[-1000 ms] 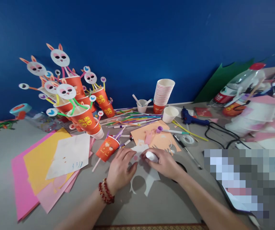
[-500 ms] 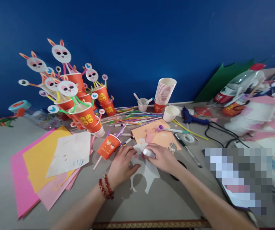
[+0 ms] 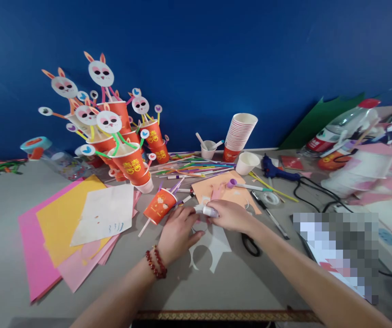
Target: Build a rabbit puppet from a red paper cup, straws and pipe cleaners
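Note:
My right hand (image 3: 228, 216) is closed around a white glue stick (image 3: 210, 211), tilted over small paper pieces near the middle of the table. A purple cap (image 3: 231, 183) lies apart on the orange paper behind it. My left hand (image 3: 181, 229) lies flat with thumb and fingers apart, its fingertips at the edge of a cut white paper sheet (image 3: 219, 239) with round holes. Both hands hide part of that sheet. Left of my left hand, an orange paper cup (image 3: 160, 205) with straws leans on its side. Black scissor handles (image 3: 250, 244) show beneath my right forearm.
Orange cups with rabbit faces (image 3: 127, 159) stand at the back left, beside coloured paper sheets (image 3: 47, 232). Straws and markers lie behind. Stacked cups (image 3: 240, 136), a blue glue gun (image 3: 278, 170) with its cable, and a bottle (image 3: 339, 125) are to the right.
My right hand and the glue stick have moved slightly up and away over the paper, the stick now lying flatter. More of the scissor handles shows. The view has shifted a little.

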### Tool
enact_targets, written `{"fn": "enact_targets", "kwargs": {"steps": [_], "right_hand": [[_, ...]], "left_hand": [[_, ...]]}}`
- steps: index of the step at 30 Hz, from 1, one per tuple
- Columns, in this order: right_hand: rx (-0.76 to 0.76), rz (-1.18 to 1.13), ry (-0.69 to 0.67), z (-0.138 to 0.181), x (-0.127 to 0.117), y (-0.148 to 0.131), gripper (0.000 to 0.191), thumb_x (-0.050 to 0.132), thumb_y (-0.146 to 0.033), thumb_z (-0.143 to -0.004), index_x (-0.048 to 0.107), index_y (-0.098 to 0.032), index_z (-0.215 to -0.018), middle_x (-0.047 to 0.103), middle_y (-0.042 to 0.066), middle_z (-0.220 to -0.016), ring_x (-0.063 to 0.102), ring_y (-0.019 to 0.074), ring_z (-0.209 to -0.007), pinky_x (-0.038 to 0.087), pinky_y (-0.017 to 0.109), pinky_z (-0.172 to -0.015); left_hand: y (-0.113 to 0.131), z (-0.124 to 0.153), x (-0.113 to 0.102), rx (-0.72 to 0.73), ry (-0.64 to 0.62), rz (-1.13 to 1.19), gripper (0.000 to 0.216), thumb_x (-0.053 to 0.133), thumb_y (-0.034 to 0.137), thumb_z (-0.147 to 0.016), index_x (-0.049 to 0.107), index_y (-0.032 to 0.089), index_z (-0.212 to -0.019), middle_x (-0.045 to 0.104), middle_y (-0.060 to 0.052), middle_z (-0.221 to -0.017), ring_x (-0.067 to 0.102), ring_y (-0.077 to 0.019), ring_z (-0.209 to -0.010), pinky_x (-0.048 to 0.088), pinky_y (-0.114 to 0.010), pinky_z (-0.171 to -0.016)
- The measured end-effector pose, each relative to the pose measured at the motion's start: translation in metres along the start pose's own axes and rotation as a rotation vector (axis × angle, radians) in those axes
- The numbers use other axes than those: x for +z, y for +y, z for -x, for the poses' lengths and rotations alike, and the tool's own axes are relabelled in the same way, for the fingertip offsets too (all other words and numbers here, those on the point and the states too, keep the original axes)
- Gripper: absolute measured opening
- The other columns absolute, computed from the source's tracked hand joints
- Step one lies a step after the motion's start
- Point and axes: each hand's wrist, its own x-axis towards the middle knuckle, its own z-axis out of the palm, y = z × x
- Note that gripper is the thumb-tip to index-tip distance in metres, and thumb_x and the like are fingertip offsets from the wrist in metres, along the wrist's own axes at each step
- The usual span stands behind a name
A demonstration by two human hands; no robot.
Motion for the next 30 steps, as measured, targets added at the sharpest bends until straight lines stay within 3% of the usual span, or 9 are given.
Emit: {"fn": "enact_targets", "kwargs": {"steps": [9,16,22,30], "right_hand": [[0.022,-0.005,-0.065,-0.007,-0.01,-0.007,0.008,0.069,-0.02,-0.073,0.069,-0.024,-0.08,0.074,0.003,-0.087,0.067,0.0256,-0.081,0.032,0.025,-0.057],[0.015,-0.154,-0.104,-0.002,-0.021,-0.007,0.006,0.067,-0.02,-0.073,0.071,-0.023,-0.076,0.073,-0.001,-0.078,0.067,0.021,-0.075,0.037,0.024,-0.058],[0.078,-0.28,-0.086,-0.001,-0.006,-0.003,0.014,0.065,-0.028,-0.076,0.071,-0.019,-0.084,0.073,0.0,-0.08,0.066,0.0196,-0.075,0.041,0.023,-0.06],[0.159,-0.209,-0.016,-0.005,0.007,-0.005,0.014,0.065,-0.03,-0.074,0.069,-0.019,-0.083,0.072,0.003,-0.078,0.064,0.0207,-0.073,0.035,0.025,-0.058]], "left_hand": [[-0.001,-0.001,0.0,-0.011,-0.017,0.007,0.022,0.068,0.03,-0.085,0.063,0.021,-0.104,0.062,-0.009,-0.115,0.057,-0.0288,-0.107,0.052,-0.047,-0.092],[-0.001,-0.001,-0.001,-0.01,-0.015,-0.002,0.026,0.072,0.03,-0.082,0.062,0.022,-0.104,0.062,-0.009,-0.115,0.056,-0.0295,-0.107,0.051,-0.047,-0.092],[-0.002,-0.002,0.001,-0.03,-0.006,0.038,0.031,0.073,0.032,-0.082,0.059,0.02,-0.107,0.061,-0.01,-0.115,0.054,-0.0294,-0.108,0.05,-0.046,-0.092],[-0.001,-0.002,0.005,-0.047,0.002,0.036,0.038,0.075,0.035,-0.081,0.057,0.019,-0.11,0.06,-0.01,-0.118,0.053,-0.0302,-0.111,0.049,-0.046,-0.094]]}}
